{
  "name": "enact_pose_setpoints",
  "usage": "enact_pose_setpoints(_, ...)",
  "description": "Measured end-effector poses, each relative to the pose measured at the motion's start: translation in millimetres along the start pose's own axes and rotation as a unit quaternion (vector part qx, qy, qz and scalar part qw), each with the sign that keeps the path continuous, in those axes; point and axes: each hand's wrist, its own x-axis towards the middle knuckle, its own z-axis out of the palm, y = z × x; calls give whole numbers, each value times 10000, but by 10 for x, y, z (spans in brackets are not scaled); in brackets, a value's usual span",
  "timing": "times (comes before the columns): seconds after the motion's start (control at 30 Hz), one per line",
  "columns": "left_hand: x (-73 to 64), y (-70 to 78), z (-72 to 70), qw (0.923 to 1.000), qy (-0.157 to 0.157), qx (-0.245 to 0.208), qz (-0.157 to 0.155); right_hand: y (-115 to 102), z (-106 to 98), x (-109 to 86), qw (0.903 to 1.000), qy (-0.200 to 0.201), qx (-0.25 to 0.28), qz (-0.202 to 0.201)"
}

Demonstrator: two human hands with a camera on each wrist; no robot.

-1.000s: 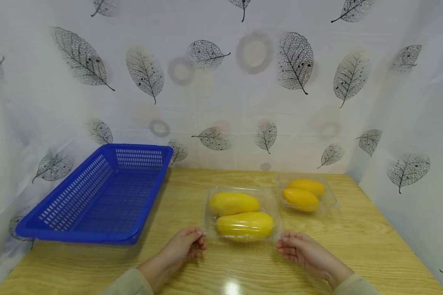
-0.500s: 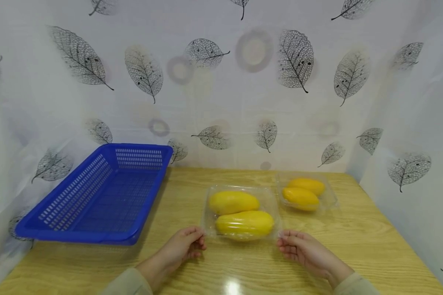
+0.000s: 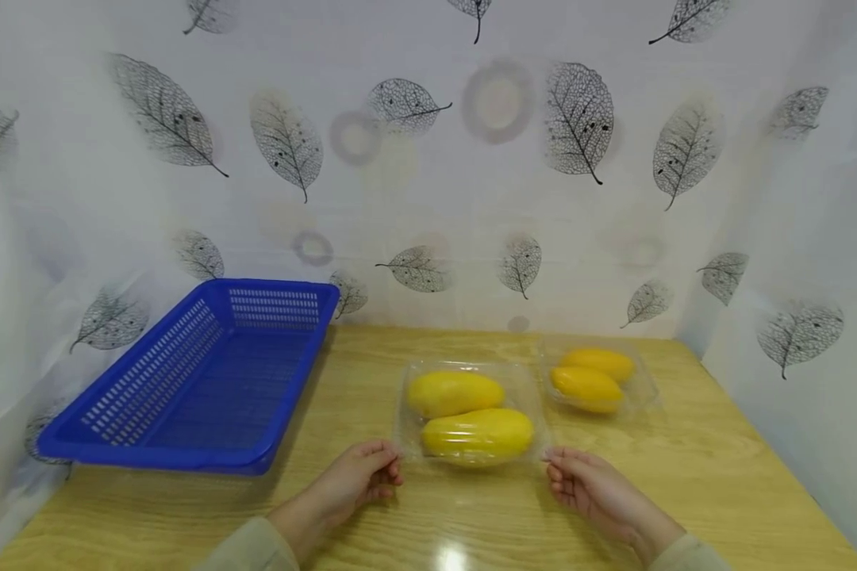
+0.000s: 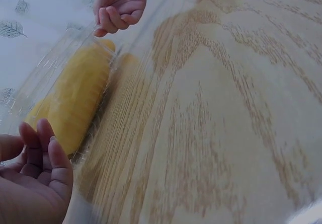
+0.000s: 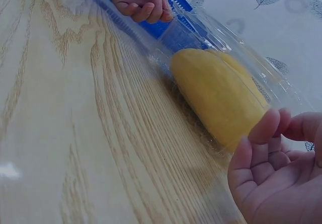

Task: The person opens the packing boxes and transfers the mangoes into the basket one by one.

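A clear plastic fruit box lies on the table in front of me, with two yellow mangoes side by side inside. At its near left corner my left hand pinches the thin rim between thumb and fingers. My right hand does the same at the near right corner. In the left wrist view the left fingers are curled by one end of the box, close to a mango. The right wrist view has the right thumb and forefinger meeting at the box's edge, beside a mango.
A second clear plastic box with two orange-yellow mangoes sits behind and to the right. On the left stands a blue slotted plastic basket. A leaf-printed white curtain borders the wooden table at the back and sides.
The head view has shifted slightly. Both hands stay at the box's near corners, and the right fingers look a little more curled. The boxes and basket have not visibly moved.
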Motion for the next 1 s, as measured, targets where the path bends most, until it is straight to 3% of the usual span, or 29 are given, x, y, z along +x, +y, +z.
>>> enact_pose_setpoints(0.5, 48, -5, 24, 10000, 31, 14, 90, 10, -2, -14, 9997, -78, -69, -242)
enact_pose_setpoints(1.0, 27, 2, 17, 10000, 29, 7, -41, 61, -18, 7, 9997, -97, 13, -220)
